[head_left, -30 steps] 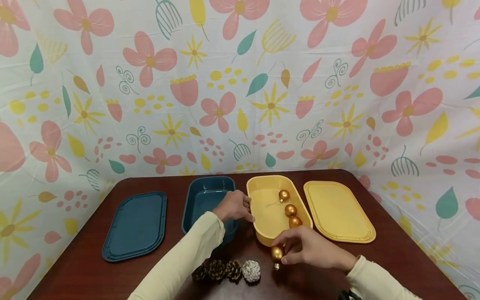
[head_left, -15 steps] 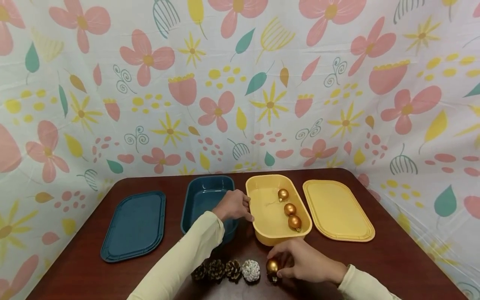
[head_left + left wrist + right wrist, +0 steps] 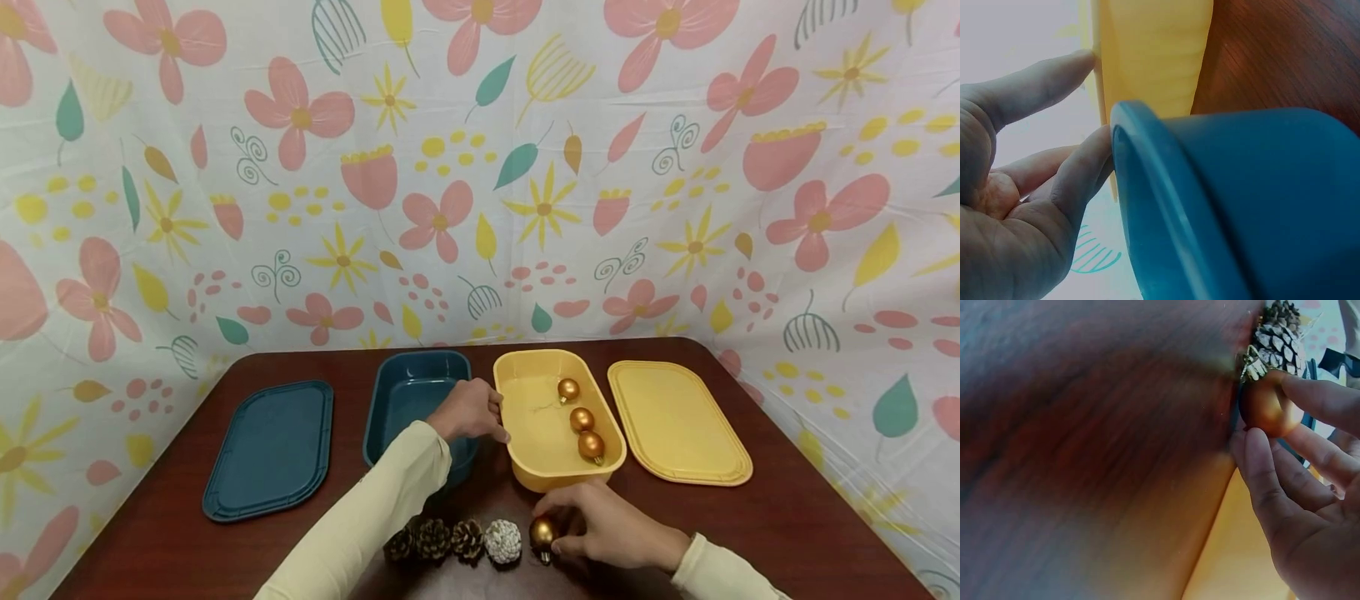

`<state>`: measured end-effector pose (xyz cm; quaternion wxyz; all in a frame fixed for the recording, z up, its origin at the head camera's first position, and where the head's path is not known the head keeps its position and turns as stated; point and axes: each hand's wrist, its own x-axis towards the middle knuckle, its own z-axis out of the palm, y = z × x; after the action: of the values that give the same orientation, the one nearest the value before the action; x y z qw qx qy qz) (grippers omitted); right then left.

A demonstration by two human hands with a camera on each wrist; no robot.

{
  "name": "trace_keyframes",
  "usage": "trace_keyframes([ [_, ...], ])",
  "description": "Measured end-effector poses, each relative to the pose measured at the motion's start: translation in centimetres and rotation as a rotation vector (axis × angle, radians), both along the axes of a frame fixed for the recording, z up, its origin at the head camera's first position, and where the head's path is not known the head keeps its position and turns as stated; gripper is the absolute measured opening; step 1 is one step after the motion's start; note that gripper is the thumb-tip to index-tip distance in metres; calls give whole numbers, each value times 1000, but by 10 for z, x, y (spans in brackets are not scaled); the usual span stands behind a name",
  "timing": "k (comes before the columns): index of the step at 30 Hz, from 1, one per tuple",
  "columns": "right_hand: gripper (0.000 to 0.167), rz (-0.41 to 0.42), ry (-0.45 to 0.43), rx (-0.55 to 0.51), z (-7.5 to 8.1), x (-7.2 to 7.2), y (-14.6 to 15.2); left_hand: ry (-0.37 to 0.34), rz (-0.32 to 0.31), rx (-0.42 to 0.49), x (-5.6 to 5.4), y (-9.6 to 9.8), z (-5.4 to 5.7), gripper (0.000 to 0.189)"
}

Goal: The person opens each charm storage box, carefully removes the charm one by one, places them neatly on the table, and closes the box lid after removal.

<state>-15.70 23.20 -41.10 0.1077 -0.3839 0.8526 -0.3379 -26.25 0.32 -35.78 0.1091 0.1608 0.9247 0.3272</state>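
My right hand (image 3: 611, 525) pinches a gold Christmas bauble (image 3: 543, 533) between thumb and fingers, low over the table beside a whitish pinecone (image 3: 502, 542). In the right wrist view, the bauble (image 3: 1269, 405) shows its metal cap and a loop, with the fingertips around its side. My left hand (image 3: 468, 410) reaches across the blue container (image 3: 380, 396), its fingertips at the left rim of the yellow container (image 3: 551, 479). The left wrist view shows the thumb and fingers spread apart along that rim. Inside the yellow container lie a bauble (image 3: 568, 389), a second bauble (image 3: 581, 419) and a third bauble (image 3: 591, 447).
Several brown pinecones (image 3: 433, 540) line up left of the whitish one, partly behind the left sleeve (image 3: 367, 508). A blue lid (image 3: 270, 450) lies at the left, a yellow lid (image 3: 678, 421) at the right. Flowered cloth (image 3: 480, 167) hangs behind the table (image 3: 750, 533).
My right hand has lowered the gold bauble away from the yellow container's near edge, slightly left, to beside the whitish pinecone. The left hand stays at the yellow rim.
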Motion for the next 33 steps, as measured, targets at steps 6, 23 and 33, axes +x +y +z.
trace_keyframes([
  [6, 30, -7, -23, 7, 0, -1, -1, -7, 4, 7, -1, 0, -1, 60],
  [23, 26, -13, 34, -4, -3, 0, -6, -14, -5, 10, 0, 1, 0, 33],
  [33, 32, -27, 6, 14, 10, -1, -4, -24, -1, 24, -1, 1, -1, 24],
])
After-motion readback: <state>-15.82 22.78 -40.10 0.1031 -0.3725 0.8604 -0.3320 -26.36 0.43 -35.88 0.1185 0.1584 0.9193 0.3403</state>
